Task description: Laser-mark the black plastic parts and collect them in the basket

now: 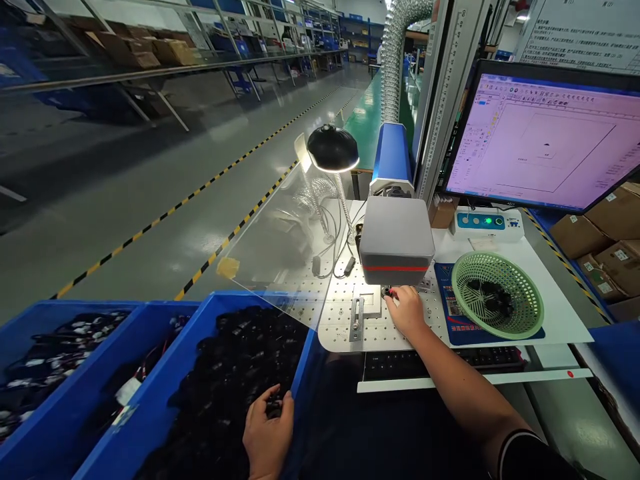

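My left hand (269,433) is over the right side of a blue bin (300,373) full of small black parts (235,360), its curled fingers closed around a small black part. On the perforated white plate (335,337), my right hand (406,310) is below the grey machine head (397,240), fingertips pinching a small dark part (387,291). Just left of that hand a metal bracket (356,320) and a square frame (371,301) are fixed on the plate. A green basket (535,307) with several black parts stands right of my forearm.
A black lamp (333,148) and a clear sheet (275,247) are at the plate's left. Under the worktop is a keyboard (400,365). A monitor (545,140) and control box (487,223) stand right. Other blue bins (30,308) are at left.
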### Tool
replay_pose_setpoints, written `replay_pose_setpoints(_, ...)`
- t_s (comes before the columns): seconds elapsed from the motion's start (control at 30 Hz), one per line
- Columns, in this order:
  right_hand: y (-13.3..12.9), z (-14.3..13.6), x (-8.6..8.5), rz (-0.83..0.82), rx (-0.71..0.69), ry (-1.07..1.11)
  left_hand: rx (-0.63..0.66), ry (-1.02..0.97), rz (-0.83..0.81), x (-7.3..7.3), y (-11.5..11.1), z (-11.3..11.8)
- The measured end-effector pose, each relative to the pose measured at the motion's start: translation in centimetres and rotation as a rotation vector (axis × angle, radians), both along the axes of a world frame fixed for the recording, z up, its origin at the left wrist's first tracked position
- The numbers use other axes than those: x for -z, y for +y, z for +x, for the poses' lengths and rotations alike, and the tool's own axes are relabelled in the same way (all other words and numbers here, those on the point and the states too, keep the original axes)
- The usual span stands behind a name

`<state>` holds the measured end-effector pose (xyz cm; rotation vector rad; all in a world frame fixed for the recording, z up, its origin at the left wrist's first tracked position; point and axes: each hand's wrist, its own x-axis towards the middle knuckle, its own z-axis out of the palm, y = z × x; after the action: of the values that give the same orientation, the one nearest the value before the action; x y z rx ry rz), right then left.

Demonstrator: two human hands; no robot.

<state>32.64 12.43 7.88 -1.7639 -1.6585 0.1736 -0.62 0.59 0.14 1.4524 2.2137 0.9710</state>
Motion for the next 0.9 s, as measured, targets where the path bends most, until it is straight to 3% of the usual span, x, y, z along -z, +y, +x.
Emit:
replay_pose_setpoints(0.53,0.2,0.2,0.0,-0.008,-0.03,0.003,0.012,-0.012,0.002,-0.2,0.0,0.1)
replay_pose_setpoints(0.9,0.5,0.4,-0.1,-0.012,-0.03,-0.003,-0.014,0.03,0.047,0.8,0.0,0.1)
